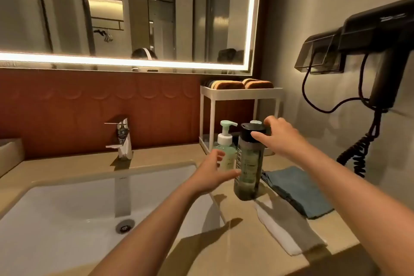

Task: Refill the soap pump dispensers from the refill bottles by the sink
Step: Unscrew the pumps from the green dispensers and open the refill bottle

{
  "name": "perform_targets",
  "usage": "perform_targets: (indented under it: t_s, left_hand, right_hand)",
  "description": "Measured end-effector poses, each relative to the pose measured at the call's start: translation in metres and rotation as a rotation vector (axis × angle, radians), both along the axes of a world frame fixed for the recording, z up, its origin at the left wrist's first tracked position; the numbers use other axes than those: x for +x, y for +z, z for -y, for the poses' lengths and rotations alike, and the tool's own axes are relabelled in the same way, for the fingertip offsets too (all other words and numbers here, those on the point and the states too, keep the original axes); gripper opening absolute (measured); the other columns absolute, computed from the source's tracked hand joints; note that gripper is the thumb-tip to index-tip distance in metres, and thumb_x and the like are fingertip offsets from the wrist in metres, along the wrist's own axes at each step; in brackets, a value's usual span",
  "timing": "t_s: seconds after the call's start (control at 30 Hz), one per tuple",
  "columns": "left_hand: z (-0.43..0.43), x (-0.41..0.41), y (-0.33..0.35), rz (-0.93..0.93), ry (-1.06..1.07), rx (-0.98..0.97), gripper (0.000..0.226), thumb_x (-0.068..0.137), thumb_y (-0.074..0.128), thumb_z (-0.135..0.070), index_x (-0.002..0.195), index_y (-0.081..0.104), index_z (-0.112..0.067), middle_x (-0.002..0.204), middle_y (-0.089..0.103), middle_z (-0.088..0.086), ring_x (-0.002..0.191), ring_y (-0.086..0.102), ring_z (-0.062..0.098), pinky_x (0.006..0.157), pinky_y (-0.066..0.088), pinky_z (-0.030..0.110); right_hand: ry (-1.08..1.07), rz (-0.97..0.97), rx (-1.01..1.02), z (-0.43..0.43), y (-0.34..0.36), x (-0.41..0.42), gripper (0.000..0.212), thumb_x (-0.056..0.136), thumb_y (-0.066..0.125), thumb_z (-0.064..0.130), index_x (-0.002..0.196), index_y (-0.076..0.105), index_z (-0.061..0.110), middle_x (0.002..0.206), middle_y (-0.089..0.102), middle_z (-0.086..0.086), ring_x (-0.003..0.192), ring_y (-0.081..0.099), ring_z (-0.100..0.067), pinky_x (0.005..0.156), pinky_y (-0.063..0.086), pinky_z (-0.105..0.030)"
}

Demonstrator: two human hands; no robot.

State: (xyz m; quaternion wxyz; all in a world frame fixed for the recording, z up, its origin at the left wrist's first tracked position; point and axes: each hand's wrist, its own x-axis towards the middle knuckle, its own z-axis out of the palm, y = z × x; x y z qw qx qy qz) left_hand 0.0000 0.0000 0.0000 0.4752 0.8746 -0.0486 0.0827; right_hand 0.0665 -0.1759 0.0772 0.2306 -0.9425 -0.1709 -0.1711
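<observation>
A tall smoky clear refill bottle (248, 168) with a black cap stands upright on the counter right of the sink. My right hand (276, 135) pinches that black cap from the right, thumb in front and fingers over the top. My left hand (214, 173) is open beside the bottle's lower left, its thumb tip just touching the bottle wall. Behind the bottle stands a pale green soap pump dispenser (225, 148) with a white pump head. Another white pump top (256, 122) peeks out behind the black cap; its body is hidden.
A white basin (67, 208) and chrome faucet (122, 139) lie to the left. A blue folded cloth (295, 188) and a white cloth (289, 228) lie right of the bottle. A white two-tier rack (240, 93) stands at the back; a black hair dryer (380, 56) with coiled cord hangs on the right wall.
</observation>
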Motion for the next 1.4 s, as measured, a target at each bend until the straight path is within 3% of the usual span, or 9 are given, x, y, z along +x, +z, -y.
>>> perform_targets:
  t_s: [0.1, 0.23, 0.43, 0.6, 0.73, 0.83, 1.17, 1.3, 1.4]
  left_hand:
    - [0.014, 0.024, -0.002, 0.064, 0.045, -0.131, 0.082, 0.076, 0.072, -0.037, 0.141, 0.024, -0.02, 0.144, 0.034, 0.002, 0.126, 0.037, 0.017, 0.099, 0.037, 0.032]
    - [0.031, 0.053, -0.006, 0.132, 0.042, -0.217, 0.091, 0.073, 0.075, -0.036, 0.143, 0.018, -0.025, 0.147, 0.028, 0.002, 0.133, 0.031, 0.02, 0.105, 0.034, 0.039]
    - [0.051, 0.08, -0.014, 0.182, -0.005, -0.341, 0.081, 0.067, 0.08, -0.032, 0.13, 0.03, -0.028, 0.126, 0.049, -0.003, 0.117, 0.048, 0.016, 0.099, 0.044, 0.038]
    - [0.061, 0.094, -0.018, 0.221, 0.015, -0.483, 0.069, 0.068, 0.081, -0.021, 0.124, 0.041, -0.025, 0.11, 0.059, -0.008, 0.106, 0.056, 0.012, 0.08, 0.047, 0.02]
    - [0.055, 0.101, -0.023, 0.237, -0.005, -0.438, 0.059, 0.067, 0.081, -0.021, 0.116, 0.048, -0.027, 0.104, 0.063, -0.007, 0.1, 0.059, 0.012, 0.083, 0.052, 0.027]
    - [0.054, 0.105, -0.025, 0.261, 0.001, -0.409, 0.058, 0.066, 0.081, -0.024, 0.114, 0.05, -0.028, 0.103, 0.064, -0.008, 0.099, 0.06, 0.01, 0.086, 0.053, 0.033]
    - [0.053, 0.105, -0.024, 0.301, -0.017, -0.38, 0.056, 0.066, 0.081, -0.026, 0.113, 0.051, -0.028, 0.101, 0.063, -0.01, 0.096, 0.059, 0.006, 0.08, 0.052, 0.025]
    - [0.052, 0.105, -0.025, 0.308, -0.033, -0.387, 0.056, 0.067, 0.081, -0.027, 0.113, 0.05, -0.029, 0.103, 0.063, -0.01, 0.097, 0.059, 0.005, 0.077, 0.049, 0.019]
    - [0.053, 0.106, -0.025, 0.306, -0.028, -0.387, 0.055, 0.067, 0.08, -0.027, 0.112, 0.049, -0.03, 0.104, 0.062, -0.009, 0.099, 0.058, 0.007, 0.083, 0.051, 0.025]
  right_hand:
    - [-0.025, -0.006, -0.112, -0.003, 0.005, 0.013, 0.069, 0.083, 0.051, 0.061, 0.137, 0.035, 0.021, 0.131, 0.047, -0.007, 0.115, 0.05, -0.027, 0.084, 0.047, -0.038]
    - [0.011, -0.077, -0.22, -0.012, 0.011, 0.028, 0.075, 0.078, 0.049, 0.07, 0.134, 0.039, 0.021, 0.13, 0.053, -0.005, 0.111, 0.054, -0.025, 0.083, 0.051, -0.037]
    - [0.01, -0.026, -0.313, -0.022, 0.019, 0.036, 0.067, 0.075, 0.049, 0.074, 0.111, 0.052, 0.018, 0.097, 0.057, 0.0, 0.086, 0.055, -0.018, 0.065, 0.046, -0.029]
    - [-0.046, 0.039, -0.466, -0.03, 0.023, 0.039, 0.066, 0.072, 0.043, 0.08, 0.089, 0.053, 0.017, 0.081, 0.056, 0.0, 0.079, 0.057, -0.018, 0.064, 0.046, -0.03]
    - [-0.054, 0.123, -0.521, -0.032, 0.024, 0.039, 0.06, 0.077, 0.042, 0.076, 0.082, 0.053, 0.017, 0.068, 0.049, 0.003, 0.069, 0.051, -0.014, 0.052, 0.035, -0.023]
    - [-0.031, 0.123, -0.513, -0.031, 0.024, 0.043, 0.059, 0.079, 0.044, 0.073, 0.085, 0.056, 0.016, 0.069, 0.052, 0.003, 0.069, 0.053, -0.014, 0.051, 0.035, -0.023]
    - [0.018, 0.14, -0.461, -0.027, 0.021, 0.052, 0.068, 0.078, 0.045, 0.072, 0.109, 0.063, 0.015, 0.091, 0.064, -0.002, 0.077, 0.056, -0.016, 0.053, 0.038, -0.022]
    - [0.039, 0.137, -0.457, -0.027, 0.02, 0.053, 0.065, 0.078, 0.045, 0.073, 0.101, 0.064, 0.015, 0.084, 0.063, -0.001, 0.073, 0.056, -0.015, 0.051, 0.037, -0.021]
    - [0.042, 0.144, -0.452, -0.026, 0.019, 0.053, 0.064, 0.079, 0.046, 0.071, 0.099, 0.065, 0.014, 0.084, 0.064, -0.001, 0.072, 0.056, -0.014, 0.052, 0.038, -0.021]
